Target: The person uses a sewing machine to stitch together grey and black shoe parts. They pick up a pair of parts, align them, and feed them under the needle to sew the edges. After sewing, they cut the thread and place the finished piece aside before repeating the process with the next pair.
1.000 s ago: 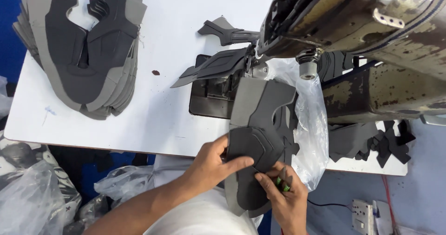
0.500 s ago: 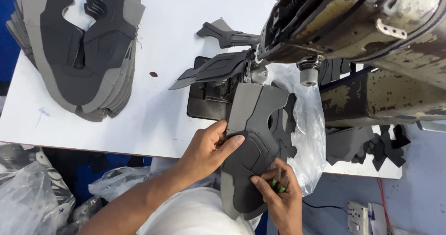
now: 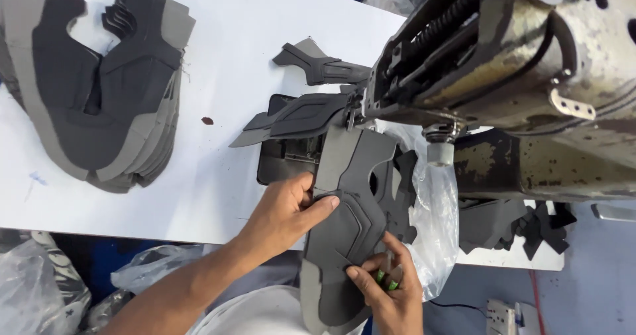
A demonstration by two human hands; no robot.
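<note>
head view, looking down at a white table with a sewing machine at upper right.

the shoe panel, grey with darker grey overlays, lies partly on the table edge and partly overhanging toward the person. its long axis runs from the near edge, low in the frame, up and slightly right toward the machine head; the far end sits just below the needle area, the near end hangs off the table between the two hands.

left hand: pressed onto the panel's left edge, thumb and fingers spread over the seam where the dark overlay meets the grey strip. grasping flat, not clenched.

right hand: at the near right edge of the panel, fingertips pinching the overlay. it also holds a small tool with green on it; what kind of tool, cannot tell.

relation that matters: the panel lies ahead of both hands, pointing at the machine. the left hand is the nearer to the machine end, the right hand sits back at the trailing end.

around it: a clear plastic bag under and right of the panel; loose dark cut pieces just left of the machine head; a stack of like panels well apart at upper left; more dark scraps at the right, under the machine.
</note>
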